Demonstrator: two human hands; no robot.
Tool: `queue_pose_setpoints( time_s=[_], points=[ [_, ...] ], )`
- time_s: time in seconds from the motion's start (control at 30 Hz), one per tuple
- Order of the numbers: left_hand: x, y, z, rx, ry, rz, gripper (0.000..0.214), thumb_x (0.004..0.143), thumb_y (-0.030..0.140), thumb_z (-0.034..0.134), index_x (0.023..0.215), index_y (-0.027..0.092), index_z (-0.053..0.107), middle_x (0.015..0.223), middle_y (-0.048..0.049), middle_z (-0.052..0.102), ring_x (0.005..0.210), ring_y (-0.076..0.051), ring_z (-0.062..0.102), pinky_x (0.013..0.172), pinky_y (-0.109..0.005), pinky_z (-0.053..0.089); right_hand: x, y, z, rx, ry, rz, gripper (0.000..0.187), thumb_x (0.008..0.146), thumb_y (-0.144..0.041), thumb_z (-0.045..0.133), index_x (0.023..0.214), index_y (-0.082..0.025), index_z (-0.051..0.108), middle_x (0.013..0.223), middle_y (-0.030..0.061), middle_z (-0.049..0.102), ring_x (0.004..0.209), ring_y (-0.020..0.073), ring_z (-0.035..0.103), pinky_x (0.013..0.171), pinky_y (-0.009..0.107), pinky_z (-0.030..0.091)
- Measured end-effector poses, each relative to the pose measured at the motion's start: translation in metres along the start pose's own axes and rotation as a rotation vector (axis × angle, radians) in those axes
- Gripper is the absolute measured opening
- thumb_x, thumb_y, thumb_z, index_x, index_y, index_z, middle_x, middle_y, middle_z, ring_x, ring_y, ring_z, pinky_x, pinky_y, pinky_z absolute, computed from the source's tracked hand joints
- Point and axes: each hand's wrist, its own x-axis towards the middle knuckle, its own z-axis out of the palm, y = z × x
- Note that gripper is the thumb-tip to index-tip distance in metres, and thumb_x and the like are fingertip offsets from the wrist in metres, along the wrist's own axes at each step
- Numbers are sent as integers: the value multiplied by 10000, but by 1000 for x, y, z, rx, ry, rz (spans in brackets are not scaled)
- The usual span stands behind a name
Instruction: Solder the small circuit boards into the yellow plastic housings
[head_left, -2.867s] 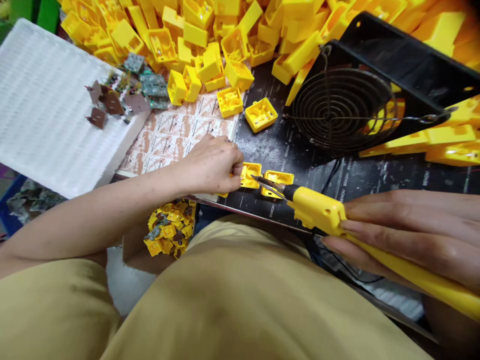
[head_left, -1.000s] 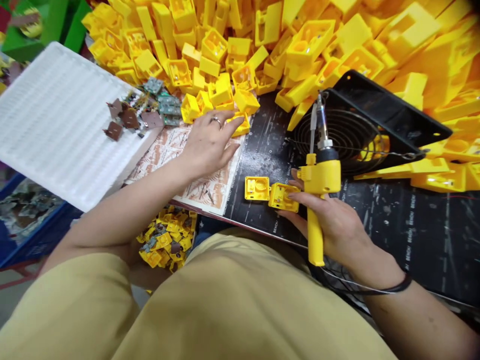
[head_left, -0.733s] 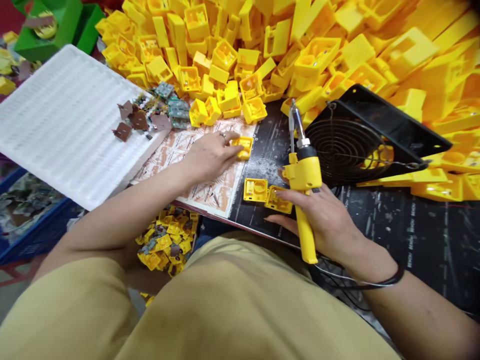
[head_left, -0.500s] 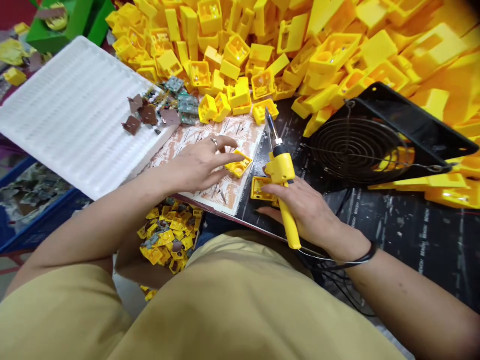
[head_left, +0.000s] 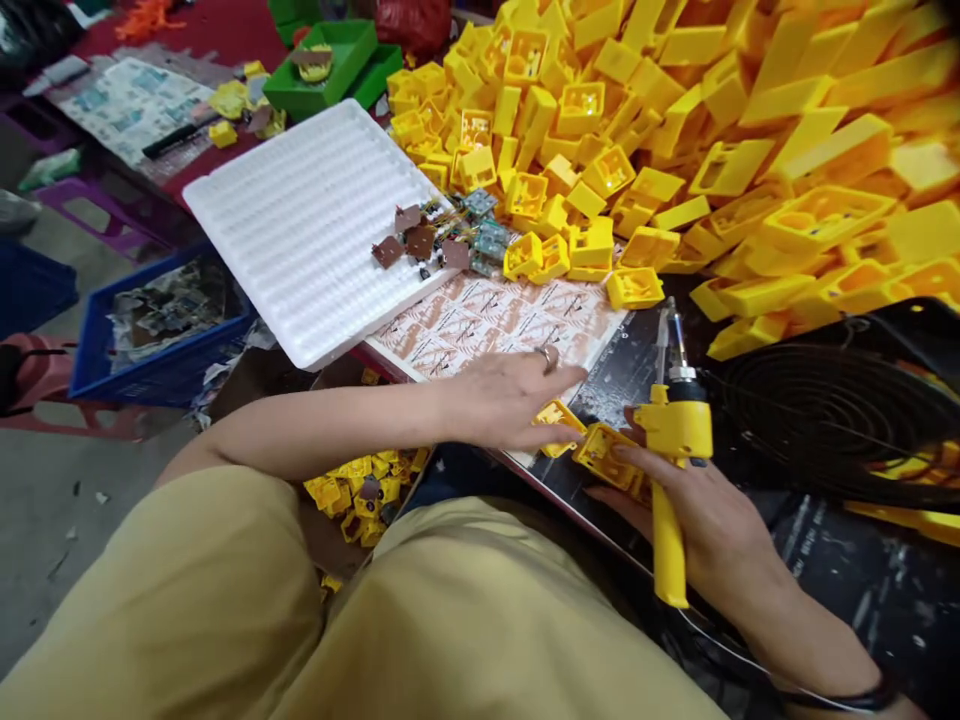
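My left hand [head_left: 506, 400] is closed with thumb and fingers on a small yellow plastic shell [head_left: 559, 428] near the table's front edge. A ring sits on one of its fingers. In my right hand [head_left: 724, 520] is a yellow soldering gun [head_left: 679, 430], its metal tip pointing away from me. The same hand's thumb and fingers also hold an open yellow plastic case [head_left: 604, 455], hollow side up. Shell and case are close together; whether they touch I cannot tell. Fingers partly cover both pieces.
A large heap of yellow cases [head_left: 660, 110] fills the back. A white foam tray [head_left: 315, 220] has circuit boards [head_left: 491, 240] and brown pieces at its corner. A black fan [head_left: 840, 400] stands at right. Below left are a blue crate [head_left: 112, 350] and a box of yellow parts [head_left: 367, 490].
The camera view has swung left. My left hand has brought the yellow shell nearer the front edge, beside the case in my right hand. The soldering gun stays in my right hand.
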Motion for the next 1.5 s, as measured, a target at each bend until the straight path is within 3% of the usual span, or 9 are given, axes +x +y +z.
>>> queue_pose_setpoints(
  time_s=[0.2, 0.33, 0.43, 0.67, 0.9, 1.07, 1.2, 1.37, 1.5],
  points=[
    [3, -99, -30, 382, 255, -471, 332, 940, 423, 443, 1003, 159, 634, 993, -57, 635, 1056, -228, 475, 852, -398, 375, -14, -2, -1, -49, -5, 154, 486, 807, -287, 726, 1244, -252, 516, 1251, 85, 612, 1150, 298, 601, 895, 454, 560],
    [3, -143, -29, 378, 256, -475, 379, 942, 450, 397, 922, 167, 649, 910, -14, 648, 1004, -192, 476, 880, -411, 364, -17, -11, 2, -122, 58, 178, 468, 831, -265, 699, 1261, -262, 514, 1198, 70, 638, 1070, 272, 642, 886, 437, 569],
    [-6, -151, -31, 137, 434, -445, 371, 931, 450, 409, 930, 182, 666, 950, 6, 679, 958, -168, 524, 855, -385, 413, -11, -17, -1, -101, 73, 220, 491, 836, -248, 694, 1285, -253, 495, 1230, 88, 622, 1066, 266, 643, 883, 421, 565],
    [-32, -133, -38, -494, 527, -380, 447, 880, 598, 519, 986, 187, 659, 895, -10, 720, 758, -130, 602, 682, -321, 528, 39, -32, 15, -37, 81, 90, 485, 827, -396, 704, 1201, -169, 495, 850, 54, 620, 810, 221, 631, 827, 403, 539],
    [-39, -135, -71, -311, 757, -400, 439, 946, 547, 506, 1123, 149, 563, 1015, 87, 641, 801, -31, 521, 808, -286, 536, 59, -39, 31, -65, 11, 56, 279, 906, -201, 580, 1170, -177, 493, 874, 46, 632, 800, 181, 619, 854, 356, 506],
    [-20, -96, -92, 78, 93, 43, 460, 997, 401, 331, 1122, 127, 679, 1076, -41, 627, 927, -132, 586, 872, -340, 486, 52, -37, 23, -79, -41, 75, 320, 921, -301, 576, 1207, -195, 479, 923, 53, 650, 834, 202, 625, 915, 415, 487],
    [0, -40, -57, 415, -317, 176, 195, 851, 73, 537, 851, 137, 721, 931, -84, 688, 1051, -232, 580, 892, -357, 480, 47, -34, 22, -107, -50, 117, 320, 917, -268, 580, 1208, -190, 473, 874, 42, 632, 803, 199, 624, 865, 399, 510],
    [-8, -20, -14, 193, -70, 414, 325, 899, 64, 443, 1018, 242, 688, 1273, -30, 644, 1262, -206, 523, 1152, -432, 297, 39, -29, 11, -67, -54, 94, 403, 894, -307, 627, 1238, -190, 454, 936, 52, 645, 845, 192, 639, 889, 377, 517],
    [-24, -37, -17, 70, 133, 27, 419, 907, 103, 365, 1240, 186, 604, 1296, -85, 627, 1154, -234, 598, 1007, -426, 422, 33, -24, 0, -31, -38, 93, 444, 873, -332, 659, 1242, -183, 463, 957, 64, 659, 839, 197, 648, 863, 382, 530]
  ],
)
